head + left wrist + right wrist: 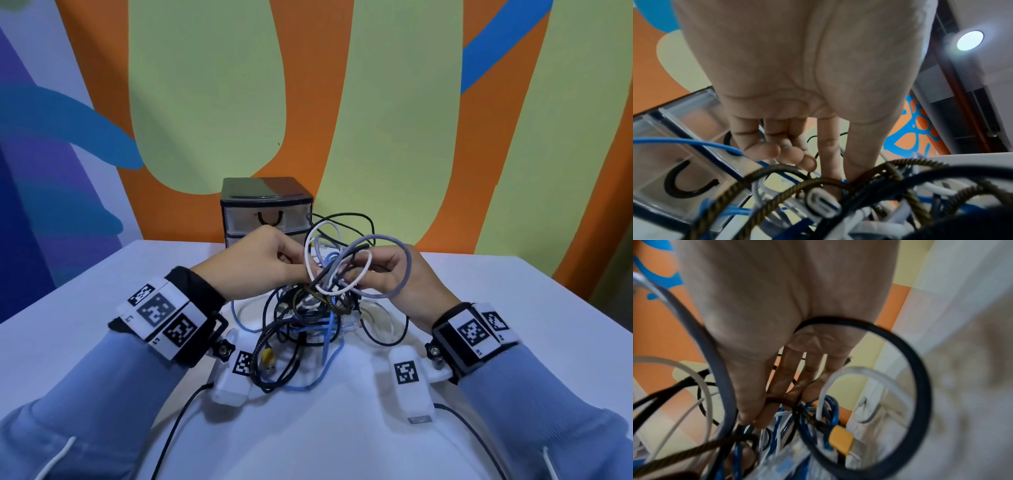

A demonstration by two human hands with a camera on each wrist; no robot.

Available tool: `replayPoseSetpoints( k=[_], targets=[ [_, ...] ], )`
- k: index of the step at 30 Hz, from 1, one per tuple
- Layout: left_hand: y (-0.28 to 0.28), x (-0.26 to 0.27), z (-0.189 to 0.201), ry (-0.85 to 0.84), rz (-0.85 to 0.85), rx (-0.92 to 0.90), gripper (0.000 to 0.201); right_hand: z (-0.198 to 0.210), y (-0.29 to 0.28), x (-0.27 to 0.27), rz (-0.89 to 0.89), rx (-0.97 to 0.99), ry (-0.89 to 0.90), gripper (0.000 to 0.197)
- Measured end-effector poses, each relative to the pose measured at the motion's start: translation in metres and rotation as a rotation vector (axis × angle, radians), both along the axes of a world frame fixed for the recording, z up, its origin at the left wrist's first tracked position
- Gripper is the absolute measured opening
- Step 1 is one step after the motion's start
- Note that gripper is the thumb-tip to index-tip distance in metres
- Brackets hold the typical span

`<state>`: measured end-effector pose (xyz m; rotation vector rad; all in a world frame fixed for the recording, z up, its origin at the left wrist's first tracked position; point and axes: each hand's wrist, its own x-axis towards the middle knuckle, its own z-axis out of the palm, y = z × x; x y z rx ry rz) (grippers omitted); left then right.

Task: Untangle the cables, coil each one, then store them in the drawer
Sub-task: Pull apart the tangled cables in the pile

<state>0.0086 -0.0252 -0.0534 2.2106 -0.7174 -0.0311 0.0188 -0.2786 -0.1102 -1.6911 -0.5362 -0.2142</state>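
A tangle of cables [318,308] in white, grey, blue, black and braided brown sits mid-table, its upper loops lifted. My left hand [291,265] pinches strands at the tangle's left side, and my right hand [363,270] pinches a white loop [342,274] at its right, with a grey loop [394,270] around that hand. In the left wrist view my left hand [818,162] curls its fingers above a braided cable [777,194] and a white connector [822,204]. The right wrist view shows my right hand [764,415] among cables, near a yellow plug [841,438]. The drawer unit [267,209] stands behind, drawers closed.
The white table [102,308] spreads to both sides and toward me. A painted wall stands right behind the drawer unit. A yellow plug [267,356] and blue strands trail toward me. Thin black cords [178,421] run from my wrist cameras across the near table.
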Motion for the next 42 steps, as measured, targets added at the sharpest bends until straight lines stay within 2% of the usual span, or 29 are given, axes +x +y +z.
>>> replayPoseSetpoints(
  k=[4,8,11,16,22,26,29,32,36,39,42],
  targets=[
    [-0.001,0.000,0.000,-0.047,-0.022,0.011,0.017,0.001,0.001,-0.001,0.013,0.002,0.002,0.030],
    [0.002,0.002,0.000,-0.083,-0.010,0.029,0.022,0.002,0.001,-0.002,-0.012,-0.035,-0.025,0.029],
    [0.001,0.003,-0.001,-0.033,-0.001,-0.018,0.022,0.004,0.000,-0.003,-0.012,-0.033,-0.034,0.021],
    [-0.001,0.006,-0.002,0.103,0.064,-0.193,0.023,0.006,0.003,-0.004,-0.019,-0.076,-0.037,0.019],
    [0.000,0.002,0.008,0.103,0.178,-0.485,0.018,0.006,0.003,-0.005,-0.068,-0.096,0.062,0.014],
    [0.004,0.003,0.015,0.129,0.238,-0.730,0.018,0.010,-0.003,-0.005,-0.248,-0.131,0.113,0.011],
    [0.003,0.002,0.014,0.192,0.190,-0.775,0.016,0.018,-0.007,-0.006,-0.409,-0.130,0.024,0.022],
    [0.001,0.001,0.014,0.202,0.170,-0.829,0.007,0.030,-0.005,-0.012,-0.464,-0.088,-0.114,0.035],
    [0.002,0.002,0.014,0.220,0.149,-0.939,0.025,0.043,0.002,-0.024,-0.477,-0.036,-0.250,0.045],
    [0.000,-0.001,0.013,0.199,0.105,-1.001,0.018,0.046,0.010,-0.031,-0.486,-0.037,-0.365,0.041],
    [-0.003,-0.006,0.014,0.145,0.056,-1.110,0.015,0.051,0.015,-0.040,-0.452,-0.036,-0.481,0.025]
  ],
)
